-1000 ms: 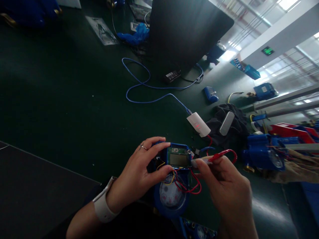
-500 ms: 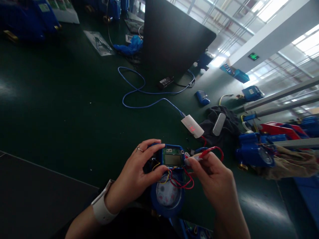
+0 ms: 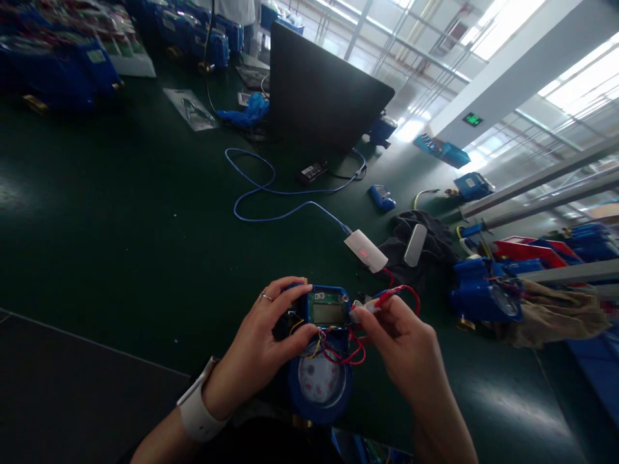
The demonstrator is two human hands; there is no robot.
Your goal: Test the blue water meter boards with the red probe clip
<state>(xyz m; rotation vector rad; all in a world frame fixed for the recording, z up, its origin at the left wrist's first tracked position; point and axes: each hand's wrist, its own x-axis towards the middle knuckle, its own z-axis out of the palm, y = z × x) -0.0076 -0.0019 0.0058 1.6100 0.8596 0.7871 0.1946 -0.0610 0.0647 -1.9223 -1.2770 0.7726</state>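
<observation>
And here's the blue meter (image 3: 319,415) at the lower centre of the frame, held above the worktop (image 3: 120,258), and its upper housing is open! The left hand (image 3: 264,335) has a moderately wide grip, fingers and thumb bracing that housing; the right hand (image 3: 411,341) goes narrow, pinching a pale connector (image 3: 371,307) with a red lead (image 3: 413,293) right at its side

How far along? Circuit board (image 3: 333,299) exposed, wires (image 3: 358,357) looping loose over the dial, no cover on, no readable digits on the display (image 3: 329,314). Right of centre, the white module (image 3: 366,251) glows red, blue cable (image 3: 290,209) attached. Is the connector seated? Fingers hide it, can't tell
</observation>
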